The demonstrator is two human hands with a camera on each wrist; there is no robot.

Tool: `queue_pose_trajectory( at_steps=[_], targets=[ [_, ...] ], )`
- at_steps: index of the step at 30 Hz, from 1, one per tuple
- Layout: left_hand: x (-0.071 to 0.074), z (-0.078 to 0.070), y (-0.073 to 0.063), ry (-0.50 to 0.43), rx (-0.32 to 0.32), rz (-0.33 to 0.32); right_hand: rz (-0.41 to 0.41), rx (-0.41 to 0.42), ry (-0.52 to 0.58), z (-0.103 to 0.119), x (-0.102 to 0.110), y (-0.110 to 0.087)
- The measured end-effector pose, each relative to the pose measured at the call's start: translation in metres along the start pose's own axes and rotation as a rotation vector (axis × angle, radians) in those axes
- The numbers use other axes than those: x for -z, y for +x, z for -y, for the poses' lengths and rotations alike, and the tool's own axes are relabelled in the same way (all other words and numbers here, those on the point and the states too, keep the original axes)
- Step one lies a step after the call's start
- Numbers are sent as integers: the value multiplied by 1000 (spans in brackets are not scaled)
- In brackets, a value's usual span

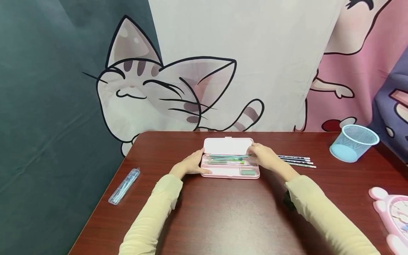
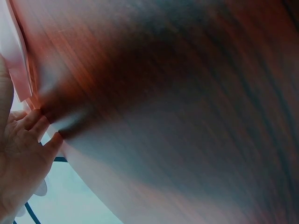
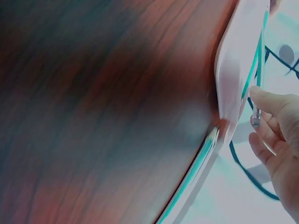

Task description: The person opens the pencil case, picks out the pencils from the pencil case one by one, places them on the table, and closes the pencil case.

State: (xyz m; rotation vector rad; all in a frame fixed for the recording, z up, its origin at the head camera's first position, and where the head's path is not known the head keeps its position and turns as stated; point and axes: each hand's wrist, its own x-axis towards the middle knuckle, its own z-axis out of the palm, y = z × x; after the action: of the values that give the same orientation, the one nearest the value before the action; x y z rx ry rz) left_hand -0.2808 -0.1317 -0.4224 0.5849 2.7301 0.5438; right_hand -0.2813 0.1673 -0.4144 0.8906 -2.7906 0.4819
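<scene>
An open pink pencil case lies on the table with its lid raised at the back. Pencils and thin sticks lie in its long compartment, and a greenish block sits in the front right one. My left hand holds the case's left end, thumb along the front and fingers behind. Between thumb and fingers, my right hand pinches a green pencil near its metal-tipped end. This pencil slants over the case's right part.
Several patterned pencils lie right of the case. A blue mesh cup stands at the back right, with a pink bear-shaped item nearer me. At the left lies a clear slim box. A cat-print curtain hangs behind the table.
</scene>
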Motion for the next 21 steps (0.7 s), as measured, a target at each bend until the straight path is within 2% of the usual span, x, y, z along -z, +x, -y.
queue_pose_trajectory(
  at_steps=[5, 11, 16, 21],
  targets=[
    [1, -1, -1, -10, 2, -2, -62, -13, 70, -15, 9, -15],
    [1, -2, -1, 2, 1, 9, -172, -21, 118, -44, 17, -49],
    [2, -1, -2, -7, 16, -3, -269, 5, 115, -67, 25, -75],
    [2, -2, -1, -6, 2, -1, -287, 12, 71, -86, 35, -98]
  ],
)
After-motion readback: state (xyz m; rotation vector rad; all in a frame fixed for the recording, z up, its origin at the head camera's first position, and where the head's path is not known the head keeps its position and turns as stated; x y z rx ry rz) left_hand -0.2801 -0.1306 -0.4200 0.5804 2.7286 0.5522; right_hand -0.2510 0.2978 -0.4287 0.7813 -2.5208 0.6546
